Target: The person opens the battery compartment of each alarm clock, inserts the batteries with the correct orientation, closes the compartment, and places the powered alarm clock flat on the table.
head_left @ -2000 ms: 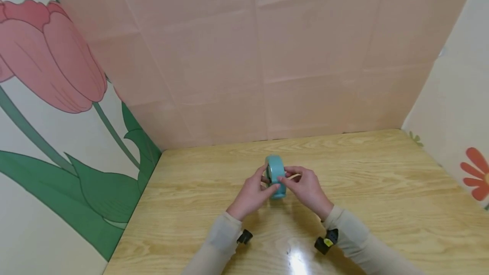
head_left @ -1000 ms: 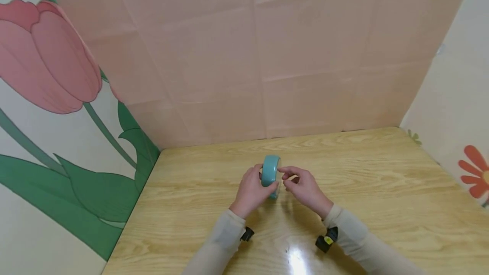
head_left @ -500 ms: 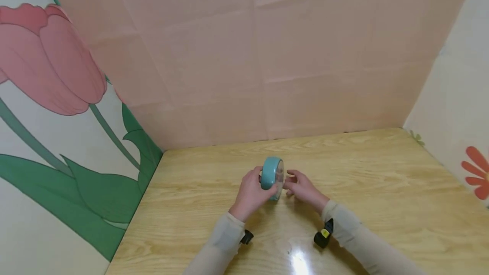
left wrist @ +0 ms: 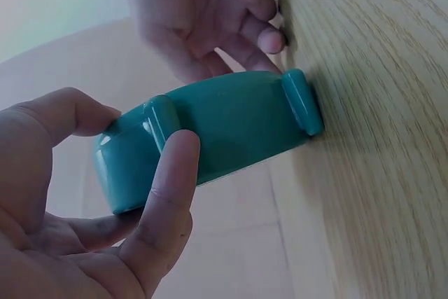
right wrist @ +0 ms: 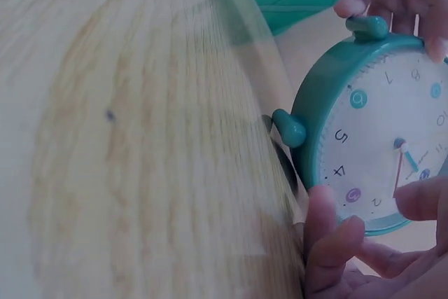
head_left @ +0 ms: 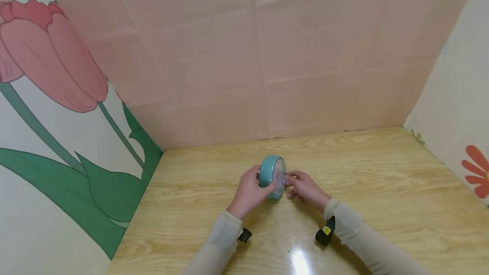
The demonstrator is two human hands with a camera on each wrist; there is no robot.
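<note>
A teal round alarm clock is held on its edge low over the table, its pale dial turned towards the right. My left hand grips it from the left, thumb near the front rim and fingers round the body. In the left wrist view, two stubby feet stick out from its case; the lower one is close to the wood, and contact is unclear. My right hand is at the dial side with loosely bent fingers. A right-hand finger overlaps the dial; whether it touches is unclear.
The wood-grain table spreads under both hands. A pink sheet rises behind it, with a tulip-painted wall on the left and a flower-decorated wall on the right. Both wrists carry small black cameras.
The clock has rotated in my left hand, bringing its dial into the head view. My right hand let go of the rim and moved round to the dial side.
</note>
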